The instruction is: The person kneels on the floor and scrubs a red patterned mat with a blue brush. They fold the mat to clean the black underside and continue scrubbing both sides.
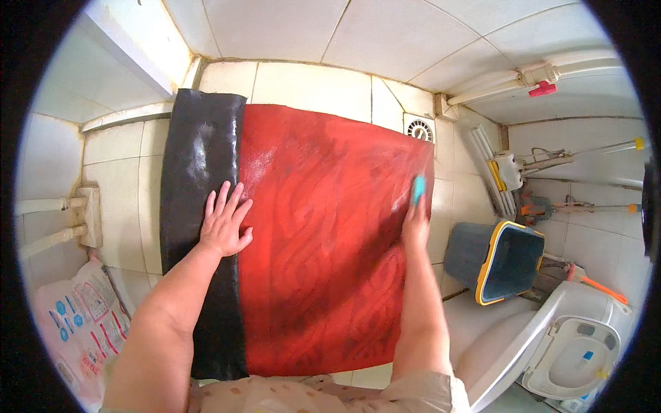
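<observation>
A wet red mat [330, 227] with faint wavy patterns lies on the tiled floor before me. Along its left side runs a shiny black strip [200, 151], which looks like the mat's underside folded over. My left hand [224, 224] rests flat with fingers spread, across the inner edge of that strip. Near the mat's right edge, my right hand [415, 224] grips a small turquoise oblong thing [419, 189] against the red surface. Blur and the fingers hide what kind of thing it is.
Right of the mat stands a grey bucket [468, 255] with a yellow rim, beside a white plastic potty-like seat [578, 351]. A round floor drain [418, 129] sits beyond the far right corner. Pipes [51, 206] and a printed plastic bag [82, 323] are at left.
</observation>
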`<action>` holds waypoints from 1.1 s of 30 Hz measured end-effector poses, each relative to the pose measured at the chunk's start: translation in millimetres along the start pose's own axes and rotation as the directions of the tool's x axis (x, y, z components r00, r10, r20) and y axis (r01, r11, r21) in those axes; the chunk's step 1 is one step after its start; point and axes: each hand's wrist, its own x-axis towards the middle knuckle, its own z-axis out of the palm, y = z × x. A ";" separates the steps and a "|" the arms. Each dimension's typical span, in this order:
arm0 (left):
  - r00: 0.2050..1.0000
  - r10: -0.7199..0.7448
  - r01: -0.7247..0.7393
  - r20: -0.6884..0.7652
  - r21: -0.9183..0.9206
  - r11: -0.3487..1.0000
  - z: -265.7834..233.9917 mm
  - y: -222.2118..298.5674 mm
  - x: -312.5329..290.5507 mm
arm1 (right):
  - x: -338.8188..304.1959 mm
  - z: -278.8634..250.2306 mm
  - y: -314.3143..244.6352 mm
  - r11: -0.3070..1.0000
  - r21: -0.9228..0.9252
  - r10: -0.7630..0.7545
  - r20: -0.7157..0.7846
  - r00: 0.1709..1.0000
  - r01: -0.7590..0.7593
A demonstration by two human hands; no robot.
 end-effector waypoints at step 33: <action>1.000 0.009 -0.009 0.001 -0.018 1.000 -3.5 -2.6 1.2 | 45.7 19.4 -236.6 0.986 0.074 -0.169 0.422 0.891 0.152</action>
